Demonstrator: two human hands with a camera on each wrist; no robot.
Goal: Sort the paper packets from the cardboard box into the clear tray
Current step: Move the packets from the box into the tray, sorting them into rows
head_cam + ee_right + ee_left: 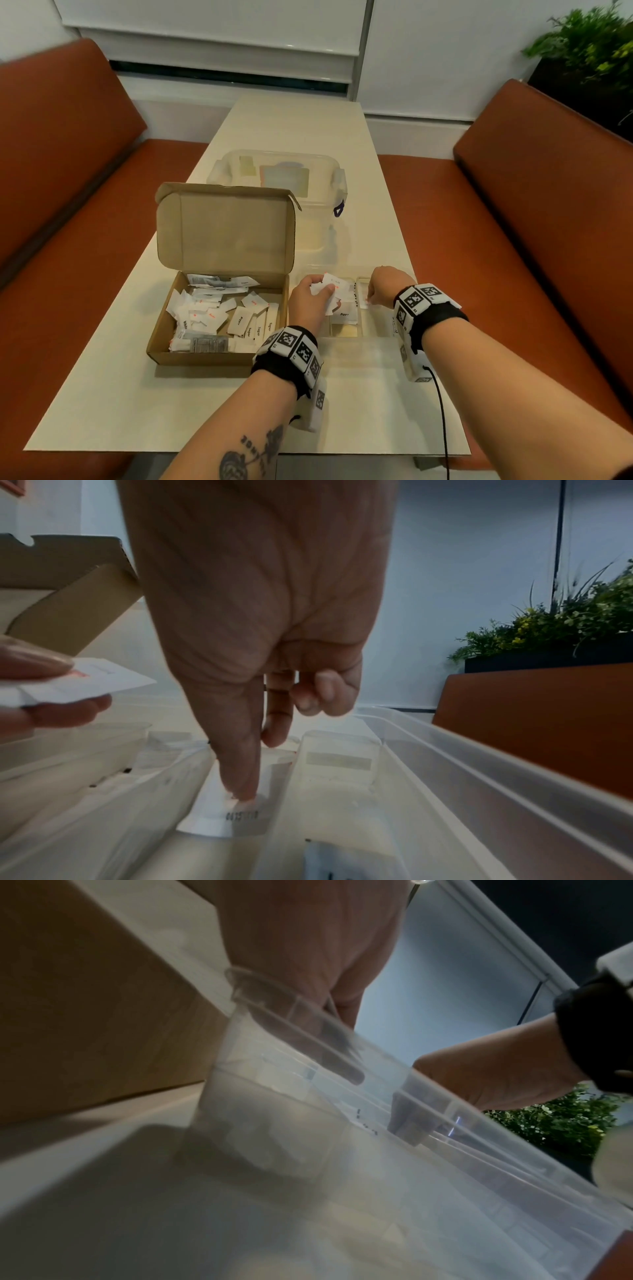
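Observation:
An open cardboard box (219, 357) at the left of the table holds several white paper packets (212, 315). Right beside it stands the clear tray (375, 323) with dividers; a "Pepper" packet (344, 313) lies in one compartment. My left hand (322, 285) hovers over the tray's left part and grips a small stack of packets (330, 282), also seen as packets (85, 680) in the right wrist view. My right hand (371, 298) reaches down into a middle compartment. There its thumb and forefinger (240, 777) pinch a white packet (219, 818) that stands on end.
A clear lidded storage bin (277, 178) stands behind the box and tray. The box's lid (222, 233) stands upright. Orange benches (68, 171) (548, 212) flank the table, and a plant (589, 44) sits at the far right. Bare tabletop (154, 411) lies in front.

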